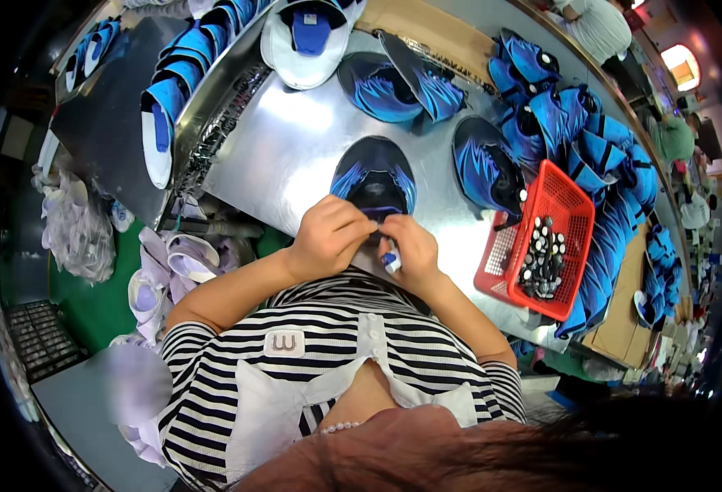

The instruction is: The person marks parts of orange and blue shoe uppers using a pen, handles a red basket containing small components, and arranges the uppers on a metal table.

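Grip: in the head view, the left hand (328, 238) pinched the near edge of the blue-and-black shoe upper (373, 176); the right hand (410, 250) closed around a small white-and-blue marker pen (391, 261).
Upper: lay flat on the metal table (295, 139), frame centre.
Doing it well: judged best to pin the edge taut and keep the tip steady.
Nearby: red basket (570, 205) of small parts, right of centre.

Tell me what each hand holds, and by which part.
Left hand pinches the near edge of the blue-and-black shoe upper. Right hand grips a small white-and-blue pen-like tool around its body, also touching that edge.
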Demonstrator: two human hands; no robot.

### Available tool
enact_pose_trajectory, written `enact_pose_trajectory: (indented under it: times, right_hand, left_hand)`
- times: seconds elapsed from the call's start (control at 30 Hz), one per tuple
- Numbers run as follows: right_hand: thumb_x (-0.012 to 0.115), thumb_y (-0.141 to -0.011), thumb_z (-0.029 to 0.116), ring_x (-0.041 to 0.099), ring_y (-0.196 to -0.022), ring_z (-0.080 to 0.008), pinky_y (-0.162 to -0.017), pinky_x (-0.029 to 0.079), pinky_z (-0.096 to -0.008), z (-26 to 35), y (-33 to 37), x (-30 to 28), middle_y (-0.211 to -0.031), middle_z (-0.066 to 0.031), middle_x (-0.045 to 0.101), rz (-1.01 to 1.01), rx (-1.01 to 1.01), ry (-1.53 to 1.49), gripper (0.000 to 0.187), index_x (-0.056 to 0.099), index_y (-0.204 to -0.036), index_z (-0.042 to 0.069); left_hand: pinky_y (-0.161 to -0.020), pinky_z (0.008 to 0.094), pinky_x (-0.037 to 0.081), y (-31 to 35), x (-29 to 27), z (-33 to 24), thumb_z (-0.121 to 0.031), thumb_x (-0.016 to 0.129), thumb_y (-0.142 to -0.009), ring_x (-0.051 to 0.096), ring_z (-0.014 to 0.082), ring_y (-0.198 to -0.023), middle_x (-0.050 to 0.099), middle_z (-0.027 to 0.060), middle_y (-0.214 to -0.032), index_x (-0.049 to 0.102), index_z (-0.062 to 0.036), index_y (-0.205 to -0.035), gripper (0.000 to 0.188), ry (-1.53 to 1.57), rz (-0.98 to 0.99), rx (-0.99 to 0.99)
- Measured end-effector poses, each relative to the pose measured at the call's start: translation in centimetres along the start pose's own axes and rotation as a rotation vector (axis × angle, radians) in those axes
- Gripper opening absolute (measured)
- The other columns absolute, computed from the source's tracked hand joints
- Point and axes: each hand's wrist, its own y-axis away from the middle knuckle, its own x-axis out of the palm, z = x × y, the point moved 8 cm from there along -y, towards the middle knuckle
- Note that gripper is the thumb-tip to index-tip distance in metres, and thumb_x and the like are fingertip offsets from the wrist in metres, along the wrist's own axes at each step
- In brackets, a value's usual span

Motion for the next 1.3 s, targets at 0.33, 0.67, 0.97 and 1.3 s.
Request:
enact_pose_trajectory:
  times: [0.33,0.67,0.97,1.3]
  right_hand:
    - [0.063,-0.092,0.009,0.05,-0.064,-0.0053,-0.049,0.035,-0.0197,-9.2,-9.4,0.7,-0.078,0.001,0.057,-0.028,0.94,-1.241,0.011,0.059,-0.101,0.006]
    - [0.078,-0.072,0.018,0.06,-0.094,-0.0362,-0.08,0.05,-0.0422,-23.0,-11.1,-5.8,-0.102,-0.0149,0.064,0.323,0.534,0.564,0.052,0.058,-0.119,0.009]
    - [0.077,-0.078,0.022,0.066,-0.079,-0.0232,-0.069,0.051,-0.0329,-17.1,-9.7,-4.9,-0.09,-0.0161,0.067,0.028,0.51,0.214,0.036,0.063,-0.102,0.0]
    - [0.069,-0.082,0.019,0.063,-0.09,-0.0337,-0.07,0.051,-0.0428,-17.3,-13.8,-9.9,-0.092,-0.0122,0.066,0.055,0.39,0.923,0.019,0.067,-0.099,0.01]
  left_hand:
    - [-0.075,0.0376,0.052,-10.1,-7.3,2.7,0.0,0.065,-0.069,0.064,0.031,-0.09,0.064,0.0129,-0.098,0.066,-0.0055,-0.103,0.034,-0.413,0.079,0.16]
    - [-0.079,0.0392,0.046,-17.4,-12.1,32.5,0.002,0.056,-0.075,0.058,0.0281,-0.1,0.059,0.0075,-0.095,0.062,-0.0081,-0.104,0.031,-0.958,-0.13,-0.047]
    - [-0.093,0.042,0.039,-14.4,-5.9,21.4,-0.004,0.063,-0.075,0.053,0.0304,-0.112,0.058,0.011,-0.116,0.061,-0.0095,-0.115,0.041,-0.415,0.106,0.095]
    - [-0.085,0.0385,0.04,-12.9,4.4,15.6,-0.018,0.074,-0.076,0.055,0.0279,-0.095,0.059,0.009,-0.096,0.063,-0.0089,-0.113,0.04,-0.118,0.549,0.167]
